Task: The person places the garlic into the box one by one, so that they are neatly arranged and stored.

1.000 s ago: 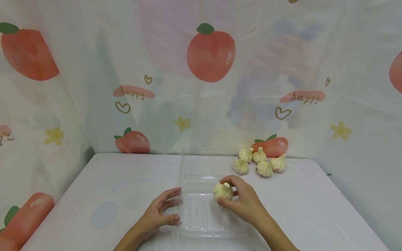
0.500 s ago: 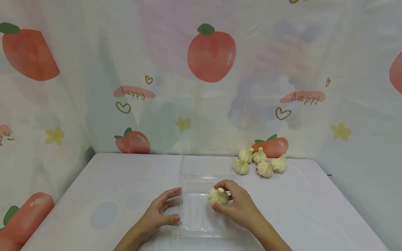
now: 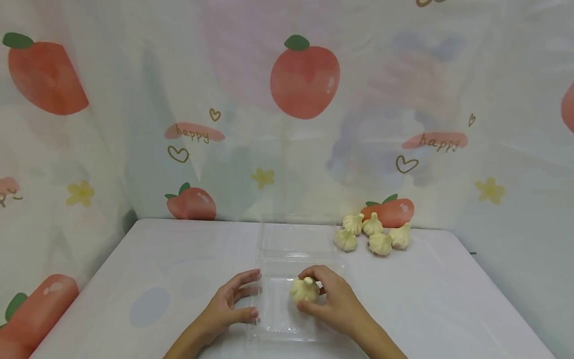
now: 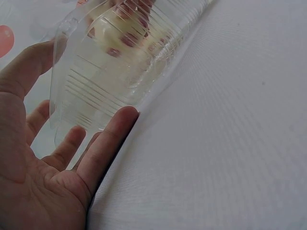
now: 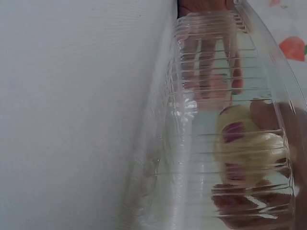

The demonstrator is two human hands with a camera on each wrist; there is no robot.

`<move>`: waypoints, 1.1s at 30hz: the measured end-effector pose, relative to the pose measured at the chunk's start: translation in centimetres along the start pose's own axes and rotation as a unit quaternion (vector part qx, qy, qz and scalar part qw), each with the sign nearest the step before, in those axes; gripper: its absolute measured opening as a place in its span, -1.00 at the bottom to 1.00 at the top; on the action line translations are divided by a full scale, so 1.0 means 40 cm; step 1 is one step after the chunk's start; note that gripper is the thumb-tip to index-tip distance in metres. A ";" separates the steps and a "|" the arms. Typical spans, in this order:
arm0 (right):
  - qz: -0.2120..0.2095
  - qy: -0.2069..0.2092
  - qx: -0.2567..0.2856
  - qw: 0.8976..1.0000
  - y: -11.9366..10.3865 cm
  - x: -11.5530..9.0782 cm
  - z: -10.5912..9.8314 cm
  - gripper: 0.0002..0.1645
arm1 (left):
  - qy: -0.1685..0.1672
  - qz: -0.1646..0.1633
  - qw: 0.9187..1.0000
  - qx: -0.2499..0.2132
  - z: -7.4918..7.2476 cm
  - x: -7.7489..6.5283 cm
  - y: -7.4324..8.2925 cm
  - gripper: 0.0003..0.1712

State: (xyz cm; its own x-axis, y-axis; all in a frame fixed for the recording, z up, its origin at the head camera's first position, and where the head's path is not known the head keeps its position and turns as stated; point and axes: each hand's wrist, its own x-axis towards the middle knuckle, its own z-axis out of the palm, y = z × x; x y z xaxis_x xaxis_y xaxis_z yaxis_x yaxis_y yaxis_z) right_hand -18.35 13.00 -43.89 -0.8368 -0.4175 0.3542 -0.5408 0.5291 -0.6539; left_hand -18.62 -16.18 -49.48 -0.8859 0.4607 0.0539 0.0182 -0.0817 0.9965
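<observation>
A clear plastic clamshell box (image 3: 277,323) lies on the table with its lid (image 3: 291,238) folded back away from me. My right hand (image 3: 336,304) holds a garlic bulb (image 3: 305,290), stem up, over the box's base between thumb and fingers. Through the ridged wall in the right wrist view, the bulb's purple-marked underside (image 5: 234,133) shows. At the box's left side is my left hand (image 3: 227,306), its fingers spread and relaxed, fingertips right at the rim. The left wrist view shows these fingers (image 4: 110,143) along the clear wall.
Several more garlic bulbs (image 3: 379,244) sit in a cluster at the back right of the white-covered table (image 3: 403,299), beside the lid. A fruit-printed curtain (image 3: 242,109) hangs behind the table and along both sides.
My right hand has carried the garlic bulb left and toward me, lower over the box's base. The left hand stays at the box's left side.
</observation>
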 end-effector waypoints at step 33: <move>0.040 -0.086 0.006 0.995 -0.021 -0.013 0.011 -0.57 | -0.011 0.015 1.000 -0.005 0.004 -0.004 0.004 -0.05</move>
State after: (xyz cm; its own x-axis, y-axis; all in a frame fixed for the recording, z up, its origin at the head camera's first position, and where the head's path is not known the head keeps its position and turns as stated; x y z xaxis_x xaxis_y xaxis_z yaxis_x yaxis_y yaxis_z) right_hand -17.41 12.44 -43.83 -0.8496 -0.4955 0.1809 -0.4707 0.5573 -0.6841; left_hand -18.39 -16.14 -49.31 -0.8745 0.4775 0.0853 0.0402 -0.1040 0.9938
